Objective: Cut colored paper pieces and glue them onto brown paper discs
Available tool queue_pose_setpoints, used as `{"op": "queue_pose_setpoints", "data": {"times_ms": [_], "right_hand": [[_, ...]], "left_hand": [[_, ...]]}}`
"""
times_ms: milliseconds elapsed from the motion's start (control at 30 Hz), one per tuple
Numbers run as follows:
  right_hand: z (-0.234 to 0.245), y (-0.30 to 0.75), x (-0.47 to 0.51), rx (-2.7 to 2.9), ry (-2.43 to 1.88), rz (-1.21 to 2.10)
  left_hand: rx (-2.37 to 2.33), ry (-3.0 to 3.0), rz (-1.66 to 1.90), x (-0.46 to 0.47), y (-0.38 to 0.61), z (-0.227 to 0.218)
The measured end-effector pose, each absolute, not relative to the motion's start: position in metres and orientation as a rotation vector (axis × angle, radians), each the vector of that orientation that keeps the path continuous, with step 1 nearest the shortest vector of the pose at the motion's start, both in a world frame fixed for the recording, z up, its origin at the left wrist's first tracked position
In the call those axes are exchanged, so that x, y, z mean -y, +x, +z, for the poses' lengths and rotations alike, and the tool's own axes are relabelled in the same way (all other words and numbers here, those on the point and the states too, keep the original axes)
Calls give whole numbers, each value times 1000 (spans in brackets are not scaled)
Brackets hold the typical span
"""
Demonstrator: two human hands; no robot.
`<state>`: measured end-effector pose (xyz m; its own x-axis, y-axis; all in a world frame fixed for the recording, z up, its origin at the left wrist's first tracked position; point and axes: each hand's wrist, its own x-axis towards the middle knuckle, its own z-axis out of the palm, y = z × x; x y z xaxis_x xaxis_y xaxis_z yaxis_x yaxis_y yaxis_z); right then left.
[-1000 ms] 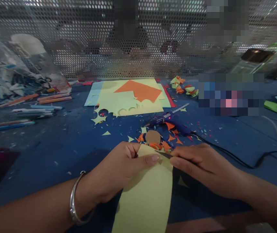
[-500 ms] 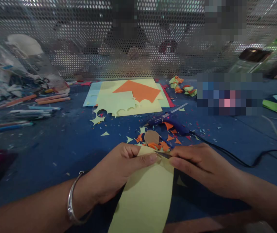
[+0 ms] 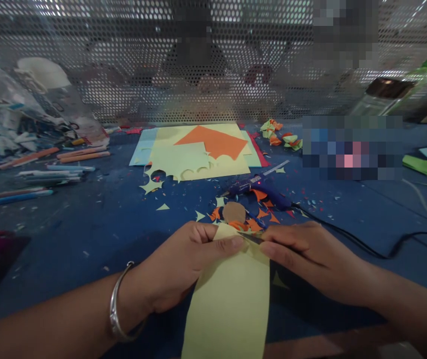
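My left hand (image 3: 194, 262) pinches the upper end of a pale yellow paper strip (image 3: 228, 304), thumb on top. The strip hangs down toward the bottom edge of the view. My right hand (image 3: 311, 257) is closed round scissors, whose dark pointed blade (image 3: 250, 238) lies across the paper's upper right part, close to my left thumb. Their handles are hidden by my fingers. Just beyond the hands lies a round brown disc (image 3: 233, 213) among orange and pale green paper scraps (image 3: 262, 213).
A blue glue gun (image 3: 258, 187), its red light lit, lies beyond the scraps, its black cable (image 3: 348, 233) running right. Coloured sheets (image 3: 221, 169) are stacked farther back. Pens (image 3: 54, 174) and a white-capped bottle (image 3: 64, 99) are on the left; a perforated metal screen (image 3: 131, 85) stands behind.
The strip's lower end has swung slightly right. My left wrist has shifted a little to the right; both hands keep their hold near the same spot.
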<state>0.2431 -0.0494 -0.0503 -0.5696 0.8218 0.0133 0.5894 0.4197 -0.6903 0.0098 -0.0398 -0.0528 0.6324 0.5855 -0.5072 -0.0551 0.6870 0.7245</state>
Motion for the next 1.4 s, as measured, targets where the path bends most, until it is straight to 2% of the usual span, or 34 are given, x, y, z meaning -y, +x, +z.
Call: {"op": "queue_pose_setpoints", "data": {"times_ms": [1400], "right_hand": [[-47, 242, 51, 2342, -1201, 920]], "left_hand": [[-792, 722, 373, 42, 11, -53]]}}
